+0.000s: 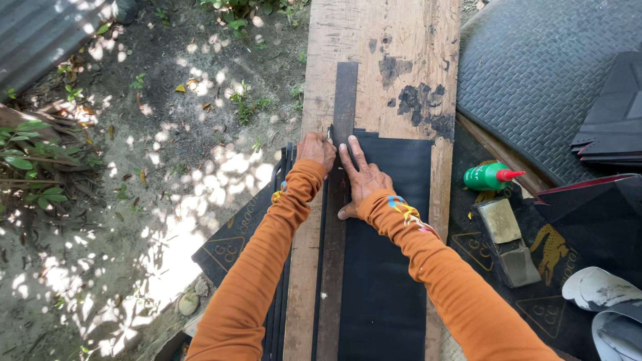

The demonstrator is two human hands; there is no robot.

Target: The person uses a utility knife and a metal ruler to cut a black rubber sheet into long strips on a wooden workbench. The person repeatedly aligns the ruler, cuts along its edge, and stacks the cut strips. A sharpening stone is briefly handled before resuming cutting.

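In the head view, the right hand (361, 179) lies flat, fingers spread, pinning a long dark metal straightedge (342, 167) that runs away from the person along a matte black sheet (388, 267) on the rough plank worktop (408, 40), while the left hand (315, 150) is fisted around a small, barely visible tool at the straightedge's left edge.

you stand outdoors: bare dirt ground (167, 167) dappled with sunlight, weeds (30, 154) at left, corrugated sheet (40, 30) in the top corner, a ribbed mat (528, 87) at right.
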